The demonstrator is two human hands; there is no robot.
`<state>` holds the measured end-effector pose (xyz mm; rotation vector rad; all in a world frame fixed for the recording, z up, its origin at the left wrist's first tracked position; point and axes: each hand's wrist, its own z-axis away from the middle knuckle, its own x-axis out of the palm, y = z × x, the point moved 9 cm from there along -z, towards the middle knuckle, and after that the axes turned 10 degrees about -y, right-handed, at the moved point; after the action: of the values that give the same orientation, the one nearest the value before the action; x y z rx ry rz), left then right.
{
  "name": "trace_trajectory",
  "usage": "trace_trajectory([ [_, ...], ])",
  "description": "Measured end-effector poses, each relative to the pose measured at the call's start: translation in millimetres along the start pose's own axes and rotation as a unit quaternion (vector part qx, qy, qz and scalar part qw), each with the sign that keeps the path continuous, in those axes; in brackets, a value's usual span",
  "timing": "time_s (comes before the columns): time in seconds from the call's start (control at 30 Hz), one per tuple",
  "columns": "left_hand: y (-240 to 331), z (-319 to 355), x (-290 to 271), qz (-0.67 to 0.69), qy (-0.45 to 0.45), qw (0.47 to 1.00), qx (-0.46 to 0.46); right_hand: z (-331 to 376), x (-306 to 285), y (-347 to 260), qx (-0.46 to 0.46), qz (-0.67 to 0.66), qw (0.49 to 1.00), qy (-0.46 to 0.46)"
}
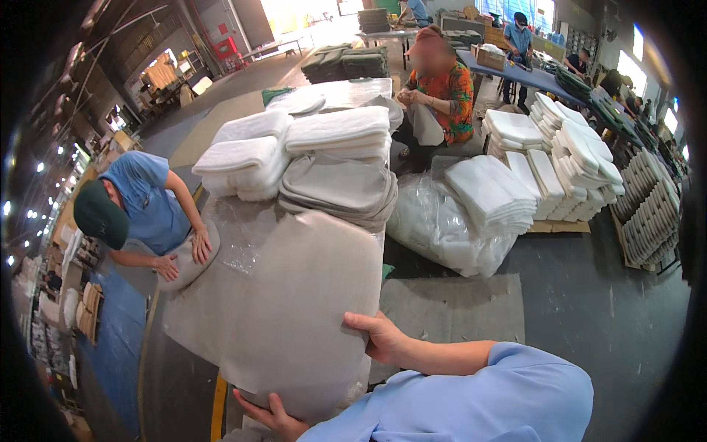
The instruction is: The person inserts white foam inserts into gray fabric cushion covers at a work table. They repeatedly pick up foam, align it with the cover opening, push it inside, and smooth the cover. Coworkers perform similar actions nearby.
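Observation:
A large light-grey fabric cushion piece with rounded corners is held tilted up in front of me, over the table. My right hand grips its right edge, thumb on the face towards me and fingers behind. My left hand holds the bottom edge low down, its thumb against the piece and fingers partly hidden beneath. Just beyond the piece lies a stack of similar grey cushion pieces, topped by folded white padding. More white padding is piled to the left of that.
Across the table at left, a co-worker presses both hands on another grey piece. Another person sits beyond the stacks. A clear plastic bag and white padding piles stand on the floor at right, near a grey mat.

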<state>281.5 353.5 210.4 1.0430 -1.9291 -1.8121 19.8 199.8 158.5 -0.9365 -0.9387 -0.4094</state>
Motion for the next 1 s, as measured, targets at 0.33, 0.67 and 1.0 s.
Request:
trace_trajectory([
  [0.33,-135.8,41.2,65.7,0.157,-0.239,0.948,-0.142,-28.5,14.3,-94.3,-0.077,0.191,0.977,-0.051],
  [0.67,-105.0,-50.4,56.3,0.447,-0.278,0.801,-0.285,-20.9,144.3,-94.5,-0.22,0.779,0.505,-0.298],
  [1.0,-141.9,-78.4,127.0,0.316,-0.503,0.746,-0.303,-77.4,87.3,-61.3,-0.067,0.839,0.36,-0.403],
])
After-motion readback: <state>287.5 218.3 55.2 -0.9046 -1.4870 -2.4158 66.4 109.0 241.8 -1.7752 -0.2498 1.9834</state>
